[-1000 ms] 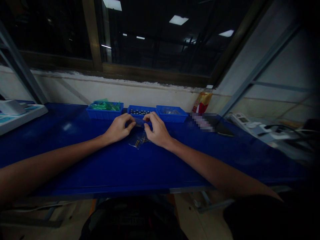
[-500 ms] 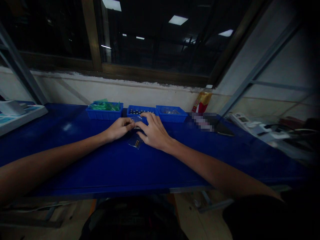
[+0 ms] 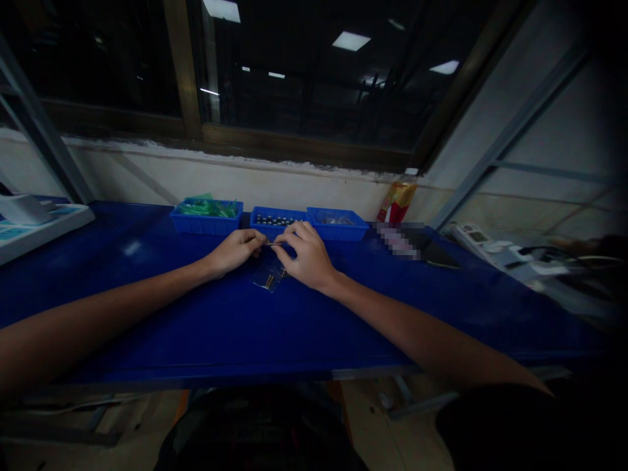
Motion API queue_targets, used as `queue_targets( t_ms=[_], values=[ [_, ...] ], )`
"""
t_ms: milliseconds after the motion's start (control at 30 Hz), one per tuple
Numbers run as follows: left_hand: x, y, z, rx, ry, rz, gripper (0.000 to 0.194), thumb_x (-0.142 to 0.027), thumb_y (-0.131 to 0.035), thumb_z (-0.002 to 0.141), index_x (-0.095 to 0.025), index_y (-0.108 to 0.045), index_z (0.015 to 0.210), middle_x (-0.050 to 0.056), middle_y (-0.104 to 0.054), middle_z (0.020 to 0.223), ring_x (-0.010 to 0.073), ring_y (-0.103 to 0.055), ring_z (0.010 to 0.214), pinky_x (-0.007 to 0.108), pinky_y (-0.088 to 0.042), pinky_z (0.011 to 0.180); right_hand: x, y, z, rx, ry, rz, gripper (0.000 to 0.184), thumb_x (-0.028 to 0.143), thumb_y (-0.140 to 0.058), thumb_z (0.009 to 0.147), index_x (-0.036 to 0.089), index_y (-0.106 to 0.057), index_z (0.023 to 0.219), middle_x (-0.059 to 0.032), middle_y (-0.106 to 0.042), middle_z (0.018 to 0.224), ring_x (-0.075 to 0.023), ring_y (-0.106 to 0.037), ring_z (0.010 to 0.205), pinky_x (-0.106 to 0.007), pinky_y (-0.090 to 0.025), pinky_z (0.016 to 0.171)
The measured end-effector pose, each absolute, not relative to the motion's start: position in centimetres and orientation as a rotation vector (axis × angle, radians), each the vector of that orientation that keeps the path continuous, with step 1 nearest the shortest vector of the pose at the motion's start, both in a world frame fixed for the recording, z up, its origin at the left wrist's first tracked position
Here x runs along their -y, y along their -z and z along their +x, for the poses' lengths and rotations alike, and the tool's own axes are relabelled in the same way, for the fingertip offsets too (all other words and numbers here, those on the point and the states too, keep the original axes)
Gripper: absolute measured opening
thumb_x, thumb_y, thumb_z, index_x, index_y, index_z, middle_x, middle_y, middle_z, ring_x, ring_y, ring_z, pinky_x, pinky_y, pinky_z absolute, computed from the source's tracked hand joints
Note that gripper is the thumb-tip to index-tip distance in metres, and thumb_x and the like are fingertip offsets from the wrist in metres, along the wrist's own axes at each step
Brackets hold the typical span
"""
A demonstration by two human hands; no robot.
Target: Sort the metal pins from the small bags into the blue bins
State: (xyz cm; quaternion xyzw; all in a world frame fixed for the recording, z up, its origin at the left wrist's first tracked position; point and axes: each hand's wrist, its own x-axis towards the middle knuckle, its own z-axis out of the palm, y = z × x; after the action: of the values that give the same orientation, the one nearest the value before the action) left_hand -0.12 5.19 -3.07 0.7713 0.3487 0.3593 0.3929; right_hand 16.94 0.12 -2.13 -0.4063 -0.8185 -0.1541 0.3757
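Note:
A small clear plastic bag [image 3: 273,244] is stretched between my two hands, just above the table; only its thin edge shows. My left hand [image 3: 235,252] pinches one end between thumb and fingers. At the other end, my right hand [image 3: 308,256] has its thumb and forefinger closed on the edge. Below them on the blue table lies another clear plastic bag [image 3: 265,279] with small brass-coloured pieces inside. Part of what lies beside it is covered by my right hand.
Behind my hands stand a blue bin of green plastic [image 3: 206,223], a blue bin of small dark metal-topped parts [image 3: 279,211] and a blue bin of clear bags [image 3: 338,226]. A white scale [image 3: 44,226] is far left; a red-gold packet [image 3: 396,201] and a dark flat object [image 3: 439,254] lie right.
My right hand's fingers have drawn together and closed on the bag's edge. The bag has turned from showing its face to showing its thin edge.

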Motion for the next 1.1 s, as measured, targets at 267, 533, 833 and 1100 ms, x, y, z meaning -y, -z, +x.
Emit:
queue_targets(
  t_ms=[267,533,833,1100],
  values=[
    [-5.0,3.7,-0.3,-0.828,-1.165,2.356,0.029,-0.01,-0.045,0.079,-0.014,-0.045,0.107,0.003,-0.052,0.082,0.0098,-0.05,0.061,0.022,-0.043,0.054,-0.9,2.3,16.7,1.665,-0.538,-1.138,0.014,0.028,-0.055,0.072,0.017,-0.057,0.064,0.0007,-0.056,0.064,-0.0117,-0.05,0.062,-0.027,-0.037,0.06],
    [-3.8,2.9,-0.9,-0.552,-1.41,2.817,0.021,-0.014,-0.053,0.079,-0.02,-0.052,0.099,0.005,-0.045,0.1,0.0121,-0.051,0.074,0.028,-0.047,0.067,0.3,1.9,15.9,1.442,-1.012,-1.065,0.013,0.026,-0.056,0.068,0.016,-0.056,0.059,0.0021,-0.053,0.058,-0.0092,-0.045,0.056,-0.026,-0.032,0.057],
    [-4.0,2.8,-0.7,-0.673,-1.38,2.776,0.007,-0.019,-0.049,0.084,-0.016,-0.055,0.085,0.002,-0.054,0.079,0.0129,-0.052,0.073,0.026,-0.043,0.066,-0.6,2.9,16.5,1.591,-0.793,-1.225,0.041,0.047,-0.039,0.083,0.017,-0.053,0.059,-0.0003,-0.051,0.057,-0.0109,-0.045,0.054,-0.026,-0.033,0.053],
    [-4.4,2.7,-0.6,-0.901,-1.246,2.594,0.012,-0.021,-0.047,0.083,-0.014,-0.057,0.083,0.004,-0.058,0.077,0.0149,-0.053,0.071,0.027,-0.041,0.066,0.0,2.1,17.0,1.959,-0.089,-1.055,0.026,0.029,-0.035,0.089,0.017,-0.055,0.076,-0.0019,-0.054,0.073,-0.0133,-0.052,0.072,-0.029,-0.041,0.068]
  ],
)
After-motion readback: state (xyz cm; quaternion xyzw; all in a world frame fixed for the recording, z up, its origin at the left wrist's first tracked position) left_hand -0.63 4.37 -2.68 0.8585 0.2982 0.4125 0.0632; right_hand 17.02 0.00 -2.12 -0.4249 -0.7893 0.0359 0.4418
